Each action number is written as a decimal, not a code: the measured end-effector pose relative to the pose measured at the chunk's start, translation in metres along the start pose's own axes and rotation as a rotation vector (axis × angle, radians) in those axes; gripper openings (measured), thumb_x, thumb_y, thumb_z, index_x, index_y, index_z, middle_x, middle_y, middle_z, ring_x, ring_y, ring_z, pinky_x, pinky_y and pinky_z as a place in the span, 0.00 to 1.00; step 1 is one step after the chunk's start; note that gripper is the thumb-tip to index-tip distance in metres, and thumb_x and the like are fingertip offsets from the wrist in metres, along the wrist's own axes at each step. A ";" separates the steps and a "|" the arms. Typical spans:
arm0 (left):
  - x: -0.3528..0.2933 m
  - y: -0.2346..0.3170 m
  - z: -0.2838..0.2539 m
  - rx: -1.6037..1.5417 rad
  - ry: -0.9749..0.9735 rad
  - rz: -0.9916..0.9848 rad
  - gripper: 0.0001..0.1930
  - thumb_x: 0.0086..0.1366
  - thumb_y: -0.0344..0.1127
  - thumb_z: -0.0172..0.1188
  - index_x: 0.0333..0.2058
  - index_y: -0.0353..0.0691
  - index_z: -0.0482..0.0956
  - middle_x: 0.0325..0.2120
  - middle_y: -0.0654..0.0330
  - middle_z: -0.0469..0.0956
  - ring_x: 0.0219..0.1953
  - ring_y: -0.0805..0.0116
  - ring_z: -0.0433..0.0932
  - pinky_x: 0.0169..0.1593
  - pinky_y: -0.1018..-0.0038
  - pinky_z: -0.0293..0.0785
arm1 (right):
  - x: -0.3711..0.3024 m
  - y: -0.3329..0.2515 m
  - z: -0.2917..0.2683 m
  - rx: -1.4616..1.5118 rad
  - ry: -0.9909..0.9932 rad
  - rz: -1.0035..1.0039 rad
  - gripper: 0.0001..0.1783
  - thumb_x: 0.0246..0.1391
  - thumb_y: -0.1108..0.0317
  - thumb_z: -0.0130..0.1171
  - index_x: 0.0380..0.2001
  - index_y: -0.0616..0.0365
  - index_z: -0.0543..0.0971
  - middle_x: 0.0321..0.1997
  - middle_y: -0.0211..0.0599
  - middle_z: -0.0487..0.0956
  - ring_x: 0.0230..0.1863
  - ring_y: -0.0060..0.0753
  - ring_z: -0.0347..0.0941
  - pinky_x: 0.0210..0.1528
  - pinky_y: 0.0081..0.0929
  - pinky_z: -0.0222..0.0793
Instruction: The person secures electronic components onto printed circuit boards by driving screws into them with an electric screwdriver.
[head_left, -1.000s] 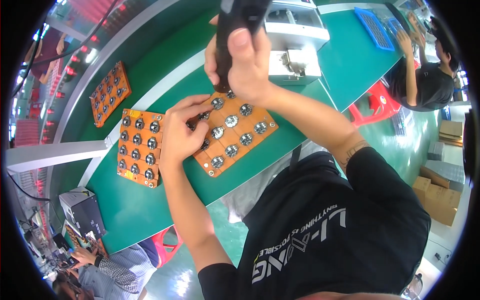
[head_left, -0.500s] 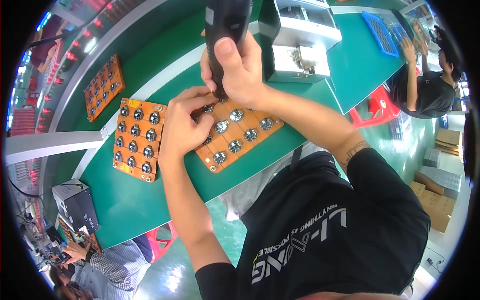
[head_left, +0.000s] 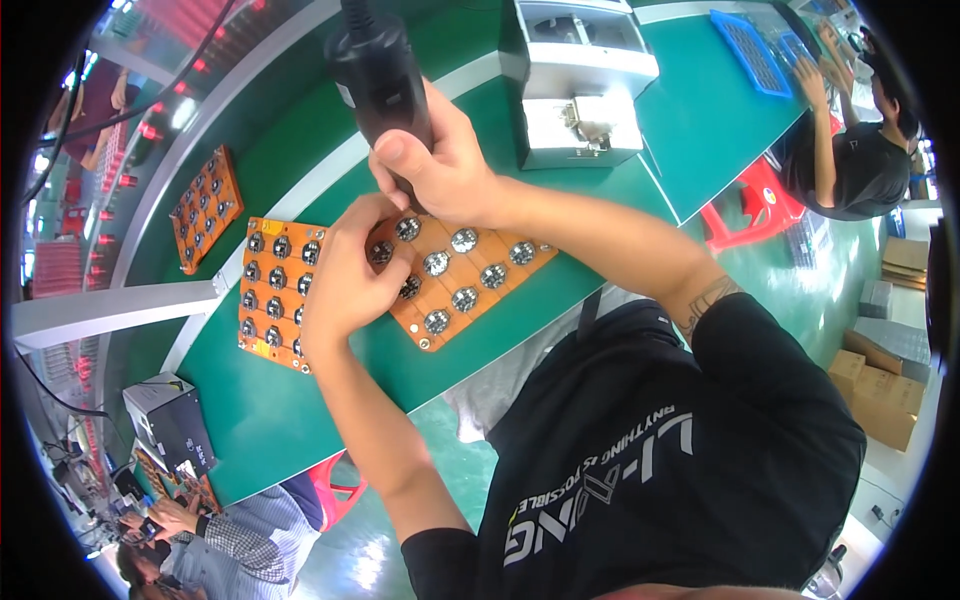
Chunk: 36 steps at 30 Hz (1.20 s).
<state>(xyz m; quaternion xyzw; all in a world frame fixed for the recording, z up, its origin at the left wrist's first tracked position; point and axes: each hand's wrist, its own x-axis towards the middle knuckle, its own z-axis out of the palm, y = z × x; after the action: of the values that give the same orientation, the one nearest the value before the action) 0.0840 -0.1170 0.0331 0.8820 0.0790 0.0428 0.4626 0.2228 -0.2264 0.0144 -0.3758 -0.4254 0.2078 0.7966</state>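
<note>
My right hand is closed round a black electric screwdriver, its thumb lying along the body. The tool's lower end points down at the far edge of an orange fixture board, beside a round black-and-silver part; the tip itself is hidden by my fingers. At the board's left edge, my left hand presses with curled fingers and thumb round another round part. Several more such parts sit in rows on the board. What my left fingertips touch exactly is partly hidden.
A second orange board lies left of my left hand, and a third farther left. A white-grey machine stands at the back right. A black box is at the table's left end. Two people work nearby, one on each side.
My right hand and the screwdriver have shifted left along the board's far edge, and the tool's top leans farther left. My left hand stays at the board's left edge. The whole view has shifted slightly.
</note>
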 end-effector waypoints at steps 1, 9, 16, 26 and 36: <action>-0.001 -0.001 0.000 0.003 -0.007 0.009 0.19 0.55 0.24 0.62 0.47 0.28 0.77 0.44 0.47 0.81 0.45 0.51 0.83 0.51 0.64 0.79 | -0.001 -0.004 -0.001 -0.006 0.007 -0.008 0.26 0.71 0.51 0.55 0.58 0.59 0.63 0.23 0.37 0.74 0.16 0.20 0.67 0.19 0.20 0.63; -0.013 -0.012 0.006 0.067 0.034 0.098 0.16 0.57 0.24 0.67 0.45 0.31 0.79 0.52 0.48 0.80 0.50 0.51 0.83 0.54 0.64 0.80 | -0.010 -0.105 -0.056 -0.355 0.418 -0.202 0.38 0.68 0.32 0.46 0.49 0.64 0.68 0.17 0.38 0.73 0.12 0.28 0.68 0.15 0.24 0.64; -0.012 -0.026 0.008 0.120 0.097 0.171 0.11 0.59 0.23 0.65 0.42 0.31 0.87 0.51 0.50 0.83 0.49 0.54 0.85 0.51 0.67 0.82 | 0.005 -0.102 -0.116 0.070 0.041 -0.717 0.39 0.69 0.30 0.39 0.50 0.62 0.67 0.16 0.38 0.72 0.11 0.27 0.67 0.15 0.23 0.63; -0.014 -0.024 0.005 0.066 0.093 0.123 0.11 0.60 0.22 0.65 0.41 0.32 0.88 0.50 0.51 0.84 0.48 0.57 0.86 0.43 0.71 0.83 | -0.004 -0.104 -0.113 -0.155 0.212 -0.309 0.34 0.72 0.34 0.36 0.44 0.58 0.67 0.16 0.38 0.71 0.11 0.29 0.66 0.15 0.25 0.64; -0.011 -0.027 0.010 0.077 0.168 0.116 0.07 0.60 0.24 0.67 0.38 0.31 0.88 0.47 0.53 0.85 0.41 0.62 0.86 0.36 0.74 0.82 | 0.000 -0.014 0.003 0.126 0.216 -0.262 0.26 0.70 0.49 0.57 0.55 0.60 0.66 0.27 0.32 0.73 0.15 0.22 0.69 0.15 0.20 0.62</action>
<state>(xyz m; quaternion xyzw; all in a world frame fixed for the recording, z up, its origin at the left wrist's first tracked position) 0.0723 -0.1121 0.0046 0.8955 0.0677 0.1401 0.4170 0.2207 -0.2339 0.0268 -0.2869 -0.3687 0.0869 0.8799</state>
